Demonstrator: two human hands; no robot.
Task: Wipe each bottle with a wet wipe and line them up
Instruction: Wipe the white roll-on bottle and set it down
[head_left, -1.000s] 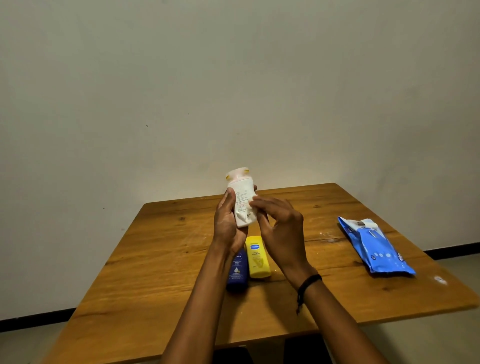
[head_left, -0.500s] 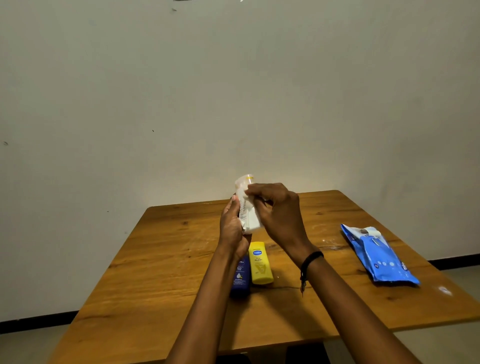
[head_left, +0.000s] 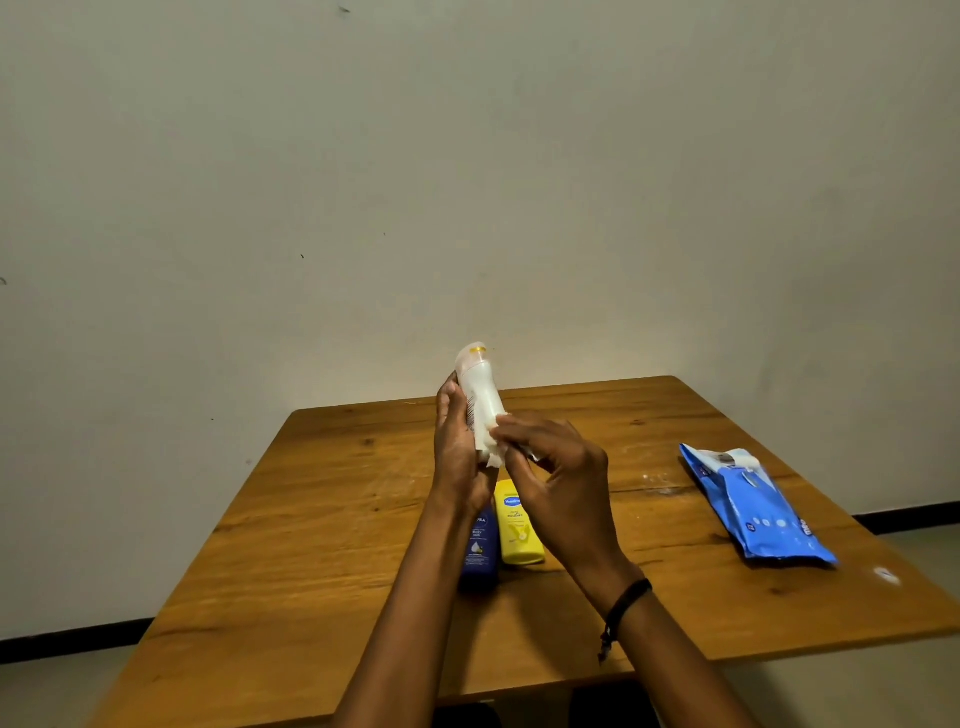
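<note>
My left hand (head_left: 457, 452) holds a white bottle (head_left: 480, 397) with a clear cap and a yellow ring, tilted slightly left above the table. My right hand (head_left: 558, 483) presses a white wet wipe (head_left: 493, 449) against the bottle's lower end. Below the hands, a dark blue bottle (head_left: 480, 545) and a yellow bottle (head_left: 517, 525) lie flat side by side on the wooden table (head_left: 322, 519), partly hidden by my forearms.
A blue pack of wet wipes (head_left: 753, 509) lies near the table's right edge, its flap lifted. A pale wall stands right behind the table. A small white scrap (head_left: 883, 574) sits at the right front corner.
My right hand slid from the bottle's upper part down to its lower end with the wipe. The bottle turned a little in my left hand.
</note>
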